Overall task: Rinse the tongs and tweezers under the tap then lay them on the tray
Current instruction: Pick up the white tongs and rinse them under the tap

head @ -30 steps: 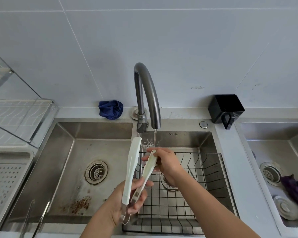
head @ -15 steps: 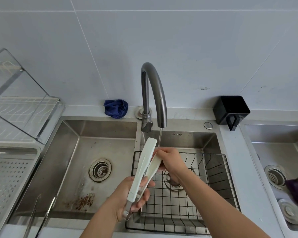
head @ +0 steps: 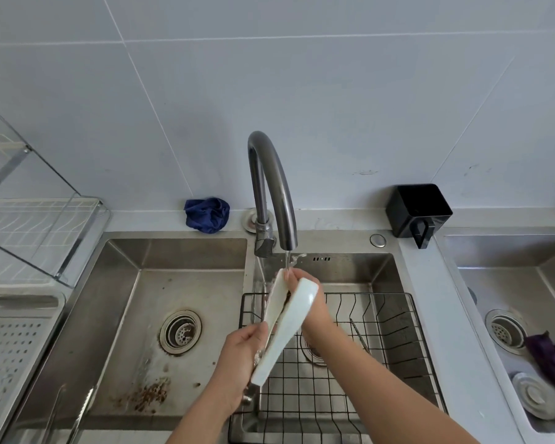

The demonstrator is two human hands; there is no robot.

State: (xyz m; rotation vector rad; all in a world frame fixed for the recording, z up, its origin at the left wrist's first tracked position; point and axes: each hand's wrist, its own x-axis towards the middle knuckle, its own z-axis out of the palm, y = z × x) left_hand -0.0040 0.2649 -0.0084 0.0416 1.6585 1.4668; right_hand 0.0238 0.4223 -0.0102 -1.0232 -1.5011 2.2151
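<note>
The white tongs (head: pixel 285 322) stood tilted in the stream from the tap (head: pixel 269 187), above the wire basket (head: pixel 398 331). The left hand (head: pixel 237 363) gripped the hinge end; the right hand (head: pixel 314 312) pinched 1 arm tip under the water. Risk, as judged: the wet plastic could slip from either grip and drop into the basket. The metal tweezers (head: pixel 74 411) lay in the left basin (head: pixel 125 315), apart from the perforated tray (head: pixel 10 354).

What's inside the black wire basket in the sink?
The black wire basket holds one thin metal piece; the drain shows through its bottom. The white tongs, left hand and right hand cover its left side, so anything there is hidden.
</note>
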